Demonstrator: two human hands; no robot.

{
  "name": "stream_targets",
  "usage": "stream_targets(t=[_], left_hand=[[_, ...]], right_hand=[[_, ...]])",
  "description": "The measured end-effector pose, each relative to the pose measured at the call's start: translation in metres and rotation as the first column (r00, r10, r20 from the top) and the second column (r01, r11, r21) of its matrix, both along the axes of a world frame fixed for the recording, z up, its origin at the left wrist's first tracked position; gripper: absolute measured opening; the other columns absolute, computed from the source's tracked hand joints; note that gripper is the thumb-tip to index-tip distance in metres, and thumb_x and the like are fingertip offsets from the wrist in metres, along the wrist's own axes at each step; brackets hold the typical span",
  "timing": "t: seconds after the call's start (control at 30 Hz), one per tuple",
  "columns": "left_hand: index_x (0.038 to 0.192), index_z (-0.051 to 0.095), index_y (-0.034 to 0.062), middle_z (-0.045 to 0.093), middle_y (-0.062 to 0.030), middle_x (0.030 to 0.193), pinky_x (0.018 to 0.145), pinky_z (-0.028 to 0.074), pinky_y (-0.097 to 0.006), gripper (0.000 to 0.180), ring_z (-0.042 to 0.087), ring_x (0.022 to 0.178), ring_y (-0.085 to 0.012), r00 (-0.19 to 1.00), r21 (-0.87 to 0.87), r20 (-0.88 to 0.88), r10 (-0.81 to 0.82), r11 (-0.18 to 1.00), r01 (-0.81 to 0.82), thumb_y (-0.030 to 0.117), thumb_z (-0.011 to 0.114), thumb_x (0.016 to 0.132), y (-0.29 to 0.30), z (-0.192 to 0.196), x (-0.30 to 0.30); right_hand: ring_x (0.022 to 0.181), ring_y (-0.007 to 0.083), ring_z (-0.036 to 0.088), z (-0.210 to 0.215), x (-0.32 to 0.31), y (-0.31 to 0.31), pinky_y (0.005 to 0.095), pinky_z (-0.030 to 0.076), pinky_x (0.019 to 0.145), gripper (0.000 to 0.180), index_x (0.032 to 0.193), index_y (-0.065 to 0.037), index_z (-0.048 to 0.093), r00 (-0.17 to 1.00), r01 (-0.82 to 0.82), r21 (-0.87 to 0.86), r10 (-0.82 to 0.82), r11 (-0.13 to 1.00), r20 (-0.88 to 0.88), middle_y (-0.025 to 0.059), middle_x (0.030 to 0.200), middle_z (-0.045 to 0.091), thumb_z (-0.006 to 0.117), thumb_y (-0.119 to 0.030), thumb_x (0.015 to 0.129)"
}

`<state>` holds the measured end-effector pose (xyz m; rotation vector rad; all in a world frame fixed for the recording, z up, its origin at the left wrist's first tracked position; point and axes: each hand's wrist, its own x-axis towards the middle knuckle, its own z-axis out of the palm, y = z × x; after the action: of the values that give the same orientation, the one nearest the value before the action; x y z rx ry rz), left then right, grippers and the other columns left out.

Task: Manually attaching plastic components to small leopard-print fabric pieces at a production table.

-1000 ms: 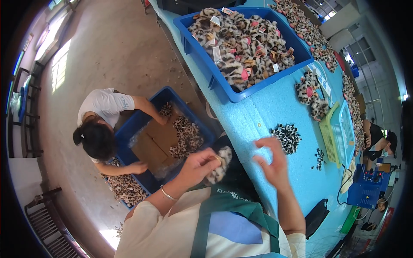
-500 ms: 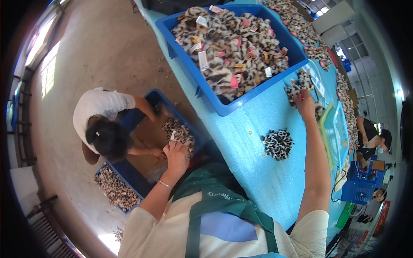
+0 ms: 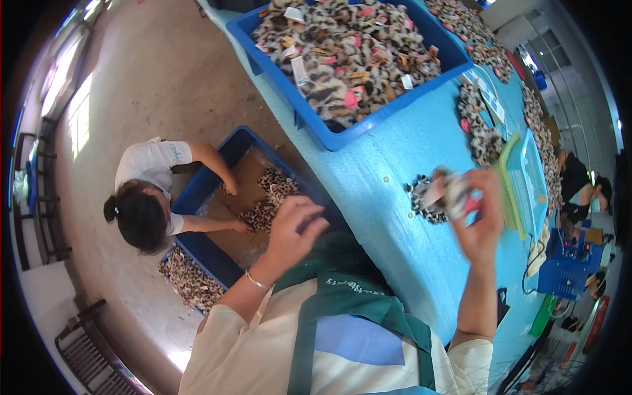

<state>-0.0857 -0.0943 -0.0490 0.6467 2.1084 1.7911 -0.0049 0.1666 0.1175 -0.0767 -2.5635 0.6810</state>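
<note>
Across the right half of the frame spreads a light-blue table [image 3: 408, 257], bearing at upper centre a blue tub [image 3: 395, 110] heaped with spotted plush. Left of centre, a co-worker [image 3: 151, 164] reaches both arms into a blue floor bin [image 3: 204, 257]. At right stands a yellow-green basket [image 3: 510, 191].

Half a second earlier, the person's right hand [image 3: 484, 220] was at the loose plush [image 3: 486, 141] beside that basket; now it has drawn back, thumb and fingers pinching a blurred plush piece [image 3: 454, 196] right of centre, which partly covers a pile of small black-and-white pieces [image 3: 418, 197]. The left hand [image 3: 296, 230], shifted rightward from over the bin's plush, is half open, fingers curled, nothing visible in it.
</note>
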Motion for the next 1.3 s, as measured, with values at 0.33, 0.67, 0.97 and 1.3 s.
stream_targets(t=[0.33, 0.67, 0.97, 1.3], left_hand=[[0.095, 0.063, 0.001, 0.055, -0.0086, 0.106, 0.077, 0.044, -0.027, 0.029, 0.053, 0.092, -0.0178, 0.92, 0.296, 0.058, -0.387, 0.887, 0.355, 0.011, 0.078, 0.072, 0.034, 0.057, 0.034], [0.1, 0.058, 0.0018, 0.061, -0.002, 0.095, 0.074, 0.047, -0.023, 0.025, 0.056, 0.083, -0.0077, 0.685, 0.423, 0.451, -0.571, 0.813, 0.4, 0.011, 0.072, 0.082, 0.041, 0.07, 0.051], [0.107, 0.055, 0.0015, 0.062, -0.0029, 0.095, 0.077, 0.048, -0.024, 0.032, 0.058, 0.088, -0.0078, 0.684, 0.315, 0.455, -0.57, 0.822, 0.475, 0.008, 0.072, 0.08, 0.051, 0.077, 0.055], [0.099, 0.056, 0.0011, 0.06, -0.0074, 0.088, 0.067, 0.046, -0.029, 0.037, 0.056, 0.07, -0.0179, 0.795, -0.054, -0.596, -0.117, 0.993, 0.106, 0.021, 0.077, 0.076, 0.055, 0.073, 0.047]], right_hand=[[0.083, 0.0193, 0.058, -0.025, 0.059, -0.067, 0.0292, 0.048, 0.068, 0.037, 0.109, -0.001, 0.057, 0.912, -0.091, -0.577, 0.301, 0.811, 0.279, 0.0099, 0.1, 0.053, 0.067, 0.0, 0.074], [0.075, 0.011, 0.056, -0.055, 0.098, -0.071, 0.0253, 0.046, 0.066, 0.011, 0.092, 0.0, 0.062, 0.964, 0.123, -0.785, 0.114, 0.607, 0.239, 0.0047, 0.086, 0.058, 0.065, -0.002, 0.082], [0.073, 0.0104, 0.056, -0.058, 0.104, -0.075, 0.025, 0.045, 0.066, 0.007, 0.088, 0.0, 0.06, 0.983, 0.163, -0.831, -0.021, 0.532, 0.18, 0.0039, 0.082, 0.059, 0.063, -0.004, 0.083], [0.077, 0.0088, 0.064, -0.079, 0.11, -0.06, 0.0208, 0.051, 0.065, 0.032, 0.108, 0.002, 0.06, 0.971, 0.214, -0.977, 0.11, 0.012, 0.214, 0.0064, 0.09, 0.068, 0.071, -0.01, 0.08]])
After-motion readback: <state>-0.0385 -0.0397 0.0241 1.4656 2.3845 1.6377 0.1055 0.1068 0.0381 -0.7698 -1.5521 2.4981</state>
